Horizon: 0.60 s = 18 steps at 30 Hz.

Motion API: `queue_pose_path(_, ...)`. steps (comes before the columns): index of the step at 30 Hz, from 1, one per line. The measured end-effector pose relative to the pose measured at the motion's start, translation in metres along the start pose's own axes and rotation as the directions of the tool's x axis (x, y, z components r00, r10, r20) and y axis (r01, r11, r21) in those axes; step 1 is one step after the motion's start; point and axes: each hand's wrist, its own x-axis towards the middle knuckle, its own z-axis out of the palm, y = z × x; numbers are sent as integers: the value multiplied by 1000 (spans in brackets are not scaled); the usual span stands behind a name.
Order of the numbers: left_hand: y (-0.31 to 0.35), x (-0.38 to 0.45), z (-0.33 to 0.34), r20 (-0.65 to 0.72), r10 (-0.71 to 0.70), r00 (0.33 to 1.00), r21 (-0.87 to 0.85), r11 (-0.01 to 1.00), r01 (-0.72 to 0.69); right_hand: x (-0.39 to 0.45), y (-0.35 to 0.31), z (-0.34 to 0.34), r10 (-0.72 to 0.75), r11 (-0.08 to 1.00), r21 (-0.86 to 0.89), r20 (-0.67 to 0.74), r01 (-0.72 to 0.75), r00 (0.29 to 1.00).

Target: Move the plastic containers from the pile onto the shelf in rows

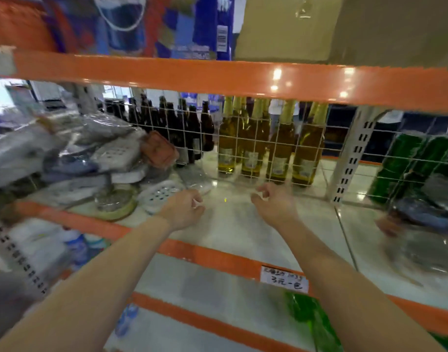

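Observation:
A pile of plastic containers (101, 158) in clear wrap, white, grey and one brown, lies at the left of the middle shelf (243, 224). Between my hands sits a clear plastic container (217, 179), almost see-through, so its outline is faint. My left hand (184, 208) has curled fingers that pinch its left edge. My right hand (273, 203) has thumb and forefinger curled at its right edge. The container is low over the shelf board, just in front of the wire grid.
A wire grid (268, 148) backs the shelf, with brown bottles (182, 128) and yellow bottles (281, 148) behind it. An orange beam (217, 77) runs overhead. More wrapped goods (421, 224) lie at the right. A price tag (283, 279) hangs on the front rail.

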Motion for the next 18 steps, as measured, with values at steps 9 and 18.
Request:
queue_pose_path(9,-96,-6,-36,-48,-205,977,69,976,208,30,-51,89,0,998,-69,188,14,982)
queue_pose_path(18,-132,26,-34,-43,-317,947,15,948,318,68,-59,134,-7,993,-110,212,31,977)
